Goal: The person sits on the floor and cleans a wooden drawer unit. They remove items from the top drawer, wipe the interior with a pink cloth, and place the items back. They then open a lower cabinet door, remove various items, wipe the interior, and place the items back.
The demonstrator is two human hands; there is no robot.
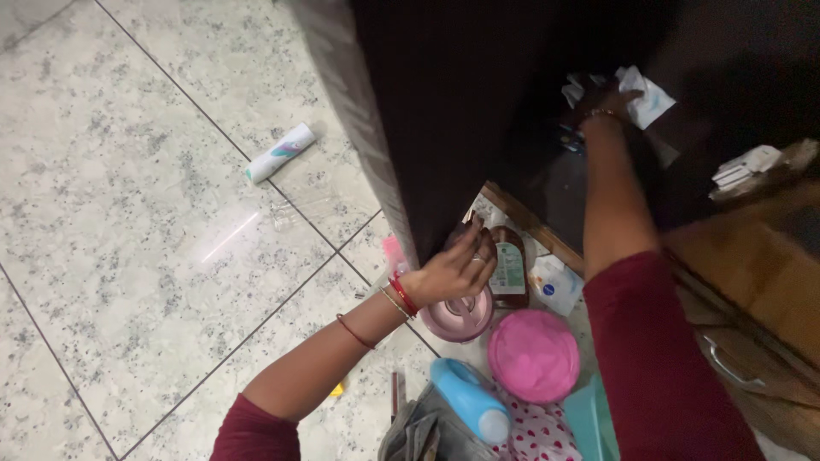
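The right hand [608, 107] is reaching into the dark cabinet [478, 102] at upper right, its fingers sinking into shadow among pale crumpled wrappers [647, 96]; whether it is gripping anything is impossible to tell. Items on the shelf there are blurring into blackness. At the bottom edge, a teal container [588, 423] and a polka-dot cloth [536, 435] are running out of frame.

Bright glare streak on the floor tiles [154, 213]; cabinet interior [547, 94] dark, soft.
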